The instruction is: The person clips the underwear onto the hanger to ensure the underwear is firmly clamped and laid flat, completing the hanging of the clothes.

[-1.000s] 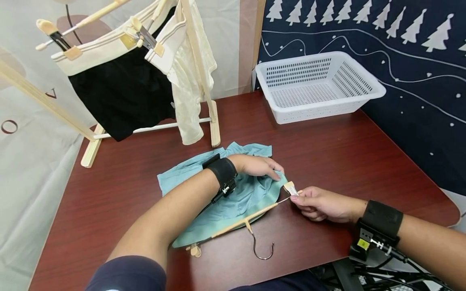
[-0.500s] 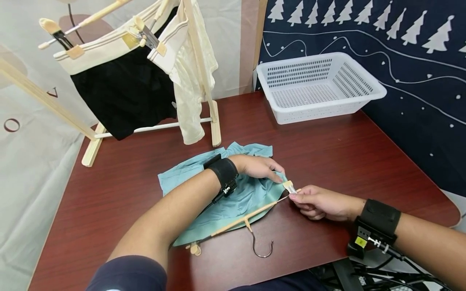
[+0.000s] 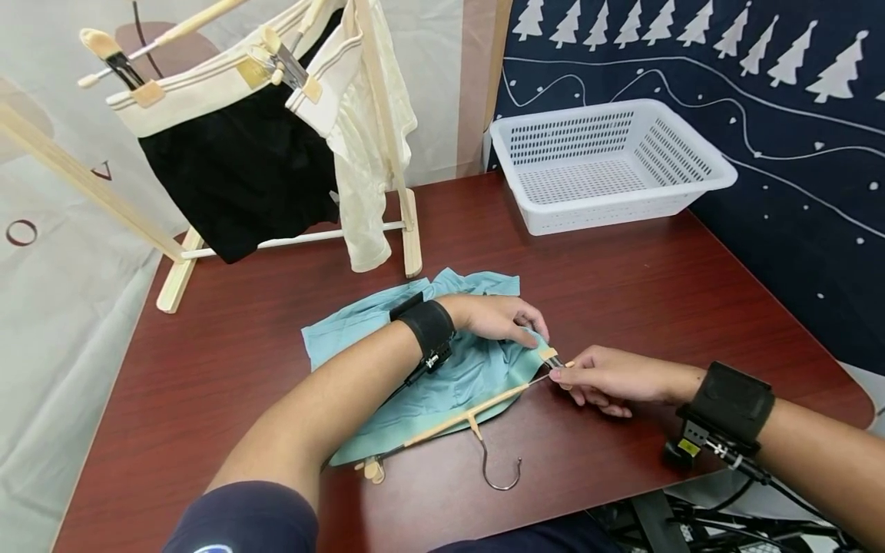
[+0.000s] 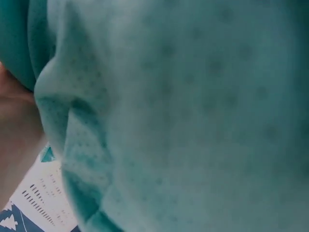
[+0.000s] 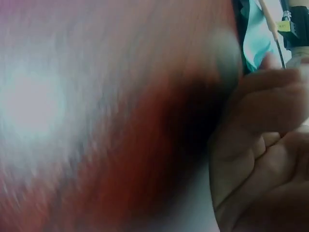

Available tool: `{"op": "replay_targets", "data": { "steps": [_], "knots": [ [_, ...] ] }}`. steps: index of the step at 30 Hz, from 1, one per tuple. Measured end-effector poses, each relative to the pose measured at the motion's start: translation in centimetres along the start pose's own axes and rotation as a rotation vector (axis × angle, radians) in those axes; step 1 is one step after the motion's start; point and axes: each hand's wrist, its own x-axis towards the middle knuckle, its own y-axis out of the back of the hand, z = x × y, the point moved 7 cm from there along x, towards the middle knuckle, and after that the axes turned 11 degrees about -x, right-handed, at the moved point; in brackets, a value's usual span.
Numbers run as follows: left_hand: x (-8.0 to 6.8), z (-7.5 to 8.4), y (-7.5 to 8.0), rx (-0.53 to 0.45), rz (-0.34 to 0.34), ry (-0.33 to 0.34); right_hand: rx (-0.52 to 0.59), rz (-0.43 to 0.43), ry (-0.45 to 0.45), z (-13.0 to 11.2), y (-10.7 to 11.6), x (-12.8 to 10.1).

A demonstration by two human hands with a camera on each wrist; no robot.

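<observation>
A teal garment (image 3: 387,346) lies flat on the dark red table (image 3: 622,269). It fills the left wrist view (image 4: 193,121). Across its near edge lies a wooden clip hanger (image 3: 459,418), its metal hook (image 3: 501,468) pointing toward me. My left hand (image 3: 532,332) rests on the garment, fingertips curled onto the fabric's corner beside the hanger's right clip (image 3: 549,355). My right hand (image 3: 558,374) pinches that clip end between thumb and forefinger, with the other fingers loosely stretched out. The right wrist view is blurred and shows only fingers (image 5: 260,145) over the table.
A white perforated basket (image 3: 608,161) stands at the back right. At the back left, a wooden drying rack (image 3: 387,138) carries black shorts (image 3: 242,177) and a cream garment (image 3: 366,153) on clip hangers. The table's front right corner (image 3: 857,392) is close to my right wrist.
My left fingertips have crept right to the clip. My right hand has slid slightly forward, and its outer fingers have uncurled. The hanger and garment have barely moved.
</observation>
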Motion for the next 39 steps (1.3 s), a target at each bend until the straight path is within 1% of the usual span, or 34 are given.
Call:
{"op": "replay_targets", "data": {
  "steps": [3, 4, 6, 9, 10, 12, 13, 14, 15, 17, 19, 21, 23, 24, 27, 30, 32, 34, 37, 39],
  "knots": [
    [-0.8, 0.0, 0.6, -0.005, 0.070, -0.027, -0.063, 0.023, -0.026, -0.1, 0.4, 0.1],
    [-1.3, 0.1, 0.8, 0.003, 0.093, -0.050, -0.083, 0.034, -0.036, -0.1, 0.5, 0.1],
    [-2.6, 0.8, 1.2, 0.040, 0.149, -0.099, -0.144, 0.065, -0.065, -0.2, 0.9, 0.0],
    [-5.3, 2.0, 1.6, 0.118, 0.242, -0.163, -0.312, 0.149, -0.112, -0.7, 2.0, -0.4],
    [-6.4, 2.2, 1.6, 0.150, 0.273, -0.180, -0.374, 0.181, -0.122, -1.0, 2.4, -0.5],
    [-8.9, 2.3, 1.5, 0.193, 0.330, -0.190, -0.489, 0.260, -0.109, -2.2, 3.1, -0.7],
    [-10.2, 2.2, 1.3, 0.209, 0.355, -0.195, -0.536, 0.303, -0.082, -3.0, 3.3, -0.7],
    [-11.6, 2.0, 1.2, 0.225, 0.378, -0.197, -0.572, 0.338, -0.033, -4.0, 3.3, -0.6],
    [-12.9, 1.7, 1.0, 0.235, 0.397, -0.200, -0.586, 0.357, 0.013, -5.0, 3.1, -0.4],
    [-15.5, 0.8, 0.5, 0.258, 0.433, -0.175, -0.620, 0.383, 0.136, -7.4, 2.1, 0.5],
    [-18.0, -0.2, -0.2, 0.289, 0.461, -0.142, -0.669, 0.380, 0.271, -9.9, 0.4, 1.8],
    [-20.1, -1.3, -1.0, 0.328, 0.484, -0.095, -0.728, 0.357, 0.390, -12.3, -1.6, 3.2],
    [-21.9, -2.2, -1.9, 0.365, 0.507, -0.061, -0.795, 0.345, 0.502, -14.4, -3.7, 4.7],
    [-22.7, -2.6, -2.4, 0.381, 0.517, -0.050, -0.823, 0.327, 0.542, -15.4, -4.7, 5.4],
    [-24.5, -3.4, -3.8, 0.418, 0.540, -0.021, -0.894, 0.286, 0.639, -17.4, -7.5, 7.3],
    [-25.9, -4.1, -5.2, 0.464, 0.555, 0.026, -0.980, 0.239, 0.681, -18.5, -9.8, 8.9],
    [-26.6, -4.7, -6.0, 0.514, 0.550, 0.067, -1.036, 0.217, 0.689, -18.9, -11.0, 9.8],
    [-27.1, -5.4, -6.7, 0.558, 0.535, 0.107, -1.092, 0.194, 0.676, -18.9, -12.0, 10.5],
    [-27.4, -6.1, -7.6, 0.604, 0.510, 0.136, -1.154, 0.189, 0.655, -18.8, -13.0, 11.1],
    [-27.5, -6.3, -8.0, 0.607, 0.506, 0.134, -1.175, 0.191, 0.647, -18.8, -13.4, 11.4]
  ]
}}
